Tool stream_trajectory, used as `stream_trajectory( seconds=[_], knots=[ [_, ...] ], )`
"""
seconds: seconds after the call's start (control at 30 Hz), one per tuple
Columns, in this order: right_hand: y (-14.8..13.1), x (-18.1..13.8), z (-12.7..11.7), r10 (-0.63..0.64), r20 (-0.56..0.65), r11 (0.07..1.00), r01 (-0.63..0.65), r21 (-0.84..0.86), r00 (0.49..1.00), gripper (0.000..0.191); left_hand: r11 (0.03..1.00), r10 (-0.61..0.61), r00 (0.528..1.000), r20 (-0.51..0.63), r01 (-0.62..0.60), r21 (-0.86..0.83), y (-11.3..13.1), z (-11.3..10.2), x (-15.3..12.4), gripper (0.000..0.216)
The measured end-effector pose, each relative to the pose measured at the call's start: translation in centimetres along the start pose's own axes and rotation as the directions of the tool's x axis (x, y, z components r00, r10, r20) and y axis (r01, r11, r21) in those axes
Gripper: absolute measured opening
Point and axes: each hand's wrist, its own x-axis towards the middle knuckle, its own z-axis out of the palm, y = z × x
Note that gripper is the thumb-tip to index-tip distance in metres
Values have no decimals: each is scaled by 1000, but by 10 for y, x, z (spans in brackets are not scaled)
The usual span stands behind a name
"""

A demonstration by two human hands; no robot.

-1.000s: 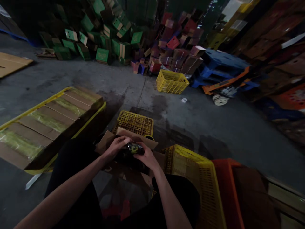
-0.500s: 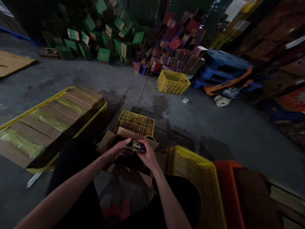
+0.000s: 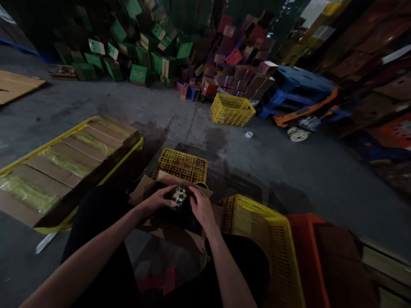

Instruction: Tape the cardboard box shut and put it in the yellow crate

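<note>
A small shiny package (image 3: 180,196) with pale and dark spots is between my hands; its exact kind is too dim to make out. My left hand (image 3: 159,200) grips its left side, thumb and fingers curved around it. Just to the right, my right hand (image 3: 201,208) has its fingers bent and loosely apart, the tips close to the package. Both hands are over an open cardboard box (image 3: 171,236) between my knees, its flaps spread outward. The dark inside of the box hides what it holds.
At left, taped cartons (image 3: 69,158) fill a yellow-rimmed crate. Beyond the box lies a yellow crate (image 3: 184,162); at right stand another yellow crate (image 3: 281,224) and a red crate (image 3: 310,239). Farther off are a yellow basket (image 3: 233,110), blue pallets (image 3: 303,81) and an orange pallet jack (image 3: 308,111).
The package has turned, so its spotted face shows more. My right hand has come off it and shifted slightly right, while my left hand keeps hold.
</note>
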Motion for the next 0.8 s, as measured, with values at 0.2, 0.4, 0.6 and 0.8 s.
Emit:
stream_trajectory(
  seconds=[0.2,0.4,0.6,0.8],
  knots=[
    [7,-5,3,186,271,962,-119,-245,944,32,890,107,992,-60,-69,450,-8,-30,5,73],
    [10,-14,19,221,446,951,-91,-294,868,46,686,139,983,-123,-6,728,-29,-31,-3,72],
    [16,-20,32,324,428,926,-189,-327,844,36,278,143,981,-128,84,957,-26,-24,-2,58],
    [16,-13,35,311,355,928,-200,-315,881,30,309,162,985,-56,3,951,-24,-21,0,49]
  ],
)
